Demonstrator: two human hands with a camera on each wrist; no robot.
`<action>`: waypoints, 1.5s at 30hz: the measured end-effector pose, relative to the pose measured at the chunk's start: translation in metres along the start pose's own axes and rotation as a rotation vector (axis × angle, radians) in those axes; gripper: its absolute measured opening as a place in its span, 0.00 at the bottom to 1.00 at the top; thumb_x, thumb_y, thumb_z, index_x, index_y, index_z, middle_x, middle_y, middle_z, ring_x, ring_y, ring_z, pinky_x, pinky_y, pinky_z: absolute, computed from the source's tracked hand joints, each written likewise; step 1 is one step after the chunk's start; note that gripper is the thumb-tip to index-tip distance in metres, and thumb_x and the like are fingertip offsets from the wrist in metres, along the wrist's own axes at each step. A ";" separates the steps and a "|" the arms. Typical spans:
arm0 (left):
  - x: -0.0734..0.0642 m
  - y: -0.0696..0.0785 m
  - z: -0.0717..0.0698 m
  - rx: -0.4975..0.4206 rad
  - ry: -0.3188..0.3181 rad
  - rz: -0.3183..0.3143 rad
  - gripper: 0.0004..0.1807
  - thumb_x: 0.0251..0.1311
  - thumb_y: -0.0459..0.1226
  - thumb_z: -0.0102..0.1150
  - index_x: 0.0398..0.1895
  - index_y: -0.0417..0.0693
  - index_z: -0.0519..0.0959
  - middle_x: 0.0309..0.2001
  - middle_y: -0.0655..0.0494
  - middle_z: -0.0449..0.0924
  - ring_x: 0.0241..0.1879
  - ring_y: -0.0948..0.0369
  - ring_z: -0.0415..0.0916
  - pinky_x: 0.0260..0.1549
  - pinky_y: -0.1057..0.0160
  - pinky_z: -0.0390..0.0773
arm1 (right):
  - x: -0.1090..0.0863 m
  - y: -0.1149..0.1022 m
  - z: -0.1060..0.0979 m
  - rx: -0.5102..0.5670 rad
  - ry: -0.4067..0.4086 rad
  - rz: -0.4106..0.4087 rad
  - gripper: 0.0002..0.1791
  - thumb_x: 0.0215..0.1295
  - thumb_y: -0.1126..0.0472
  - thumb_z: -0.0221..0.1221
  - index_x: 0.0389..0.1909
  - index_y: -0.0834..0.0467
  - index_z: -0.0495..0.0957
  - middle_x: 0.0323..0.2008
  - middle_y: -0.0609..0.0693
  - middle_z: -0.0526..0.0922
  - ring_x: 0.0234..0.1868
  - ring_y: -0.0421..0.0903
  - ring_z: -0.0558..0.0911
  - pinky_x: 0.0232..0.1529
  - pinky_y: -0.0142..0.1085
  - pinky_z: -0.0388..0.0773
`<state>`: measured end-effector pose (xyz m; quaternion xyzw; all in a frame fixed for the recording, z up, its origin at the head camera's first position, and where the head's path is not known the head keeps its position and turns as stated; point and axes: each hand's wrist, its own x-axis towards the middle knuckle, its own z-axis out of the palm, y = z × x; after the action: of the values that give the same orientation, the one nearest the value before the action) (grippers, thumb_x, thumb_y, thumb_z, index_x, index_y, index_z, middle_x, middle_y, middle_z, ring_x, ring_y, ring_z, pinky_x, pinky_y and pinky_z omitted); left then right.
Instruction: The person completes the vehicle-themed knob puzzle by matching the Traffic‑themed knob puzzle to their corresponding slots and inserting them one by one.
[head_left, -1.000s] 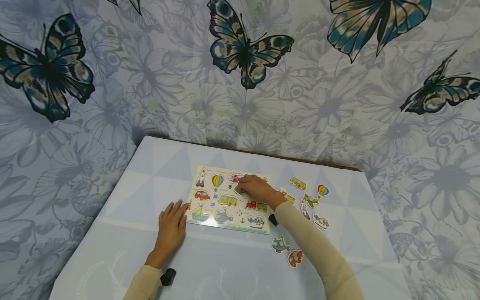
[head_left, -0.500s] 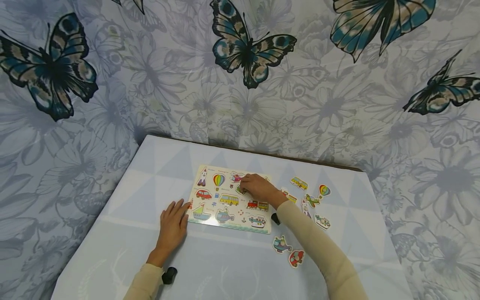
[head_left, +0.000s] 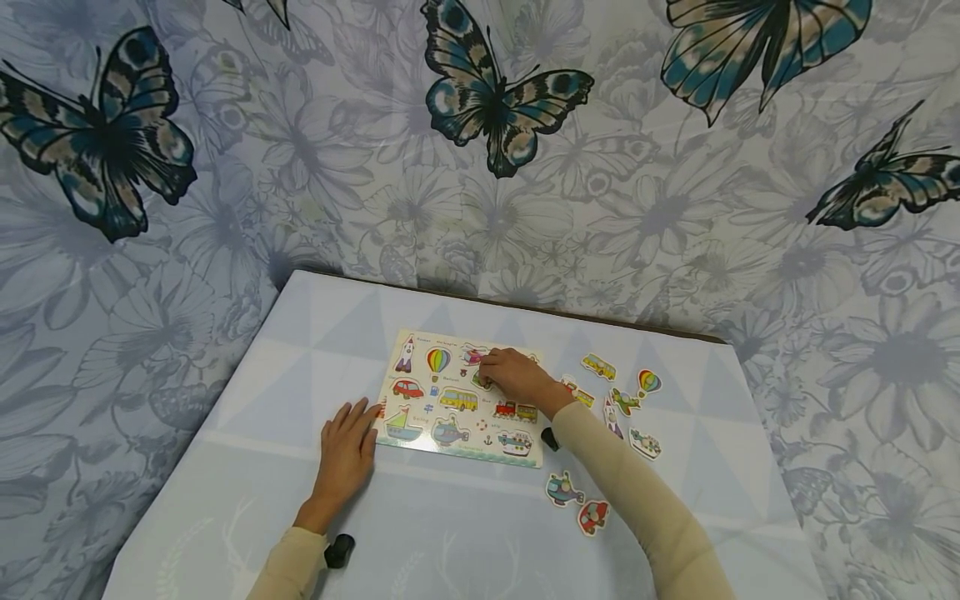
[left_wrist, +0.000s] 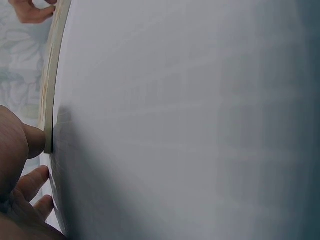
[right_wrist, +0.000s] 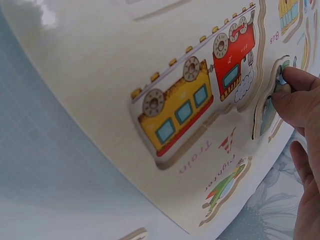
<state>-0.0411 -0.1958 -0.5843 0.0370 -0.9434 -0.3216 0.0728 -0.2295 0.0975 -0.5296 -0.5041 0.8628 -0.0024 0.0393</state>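
Observation:
A flat wooden puzzle board (head_left: 480,448) with printed vehicles lies on the table. My left hand (head_left: 345,450) rests at its left edge with fingers extended; in the left wrist view the thumb (left_wrist: 34,141) touches the board's edge. My right hand (head_left: 517,375) is over the upper right part of the board. Seen from the right wrist, its thumb and index finger pinch a small knob on a greenish puzzle piece (right_wrist: 269,116), which sits at a recess in the board. The fingers partly cover this piece. Beside it is the printed train (right_wrist: 187,107) recess.
Right of the board lie loose puzzle pieces: a bus (head_left: 598,367), a balloon (head_left: 648,382), a green plane (head_left: 624,402), a rocket (head_left: 612,418) and a ship (head_left: 645,443). Nearer are a submarine (head_left: 562,489) and a red piece (head_left: 593,517). A patterned wall stands behind the table.
The head view has shifted slightly since a second ago. Both hands keep their places, the right one still at the same recess.

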 end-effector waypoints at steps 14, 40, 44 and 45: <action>-0.001 0.004 -0.001 -0.014 0.053 0.028 0.23 0.68 0.31 0.54 0.66 0.42 0.74 0.69 0.34 0.68 0.71 0.34 0.56 0.64 0.27 0.49 | -0.003 -0.002 0.001 0.050 0.000 0.014 0.06 0.75 0.61 0.55 0.44 0.49 0.80 0.48 0.44 0.81 0.53 0.44 0.78 0.59 0.44 0.74; 0.000 0.000 0.000 0.009 -0.001 -0.005 0.23 0.70 0.33 0.53 0.68 0.42 0.72 0.72 0.35 0.65 0.73 0.35 0.53 0.66 0.27 0.47 | -0.022 0.022 -0.015 0.131 0.035 0.168 0.12 0.67 0.67 0.62 0.48 0.50 0.82 0.52 0.45 0.83 0.57 0.47 0.77 0.62 0.46 0.73; -0.001 0.000 0.000 0.011 -0.003 -0.003 0.23 0.70 0.33 0.53 0.68 0.42 0.72 0.72 0.35 0.65 0.73 0.35 0.53 0.66 0.27 0.47 | -0.034 0.029 -0.014 0.123 0.016 0.209 0.11 0.68 0.66 0.62 0.48 0.49 0.82 0.52 0.45 0.83 0.57 0.48 0.78 0.61 0.47 0.74; -0.001 0.001 0.000 0.011 -0.004 -0.004 0.23 0.70 0.33 0.53 0.68 0.42 0.72 0.72 0.35 0.65 0.73 0.35 0.53 0.66 0.27 0.47 | -0.037 0.031 -0.013 0.121 0.011 0.216 0.11 0.68 0.66 0.61 0.48 0.49 0.82 0.52 0.46 0.83 0.57 0.48 0.78 0.61 0.47 0.74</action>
<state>-0.0404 -0.1953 -0.5837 0.0387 -0.9451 -0.3167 0.0701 -0.2389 0.1443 -0.5153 -0.4051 0.9104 -0.0531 0.0649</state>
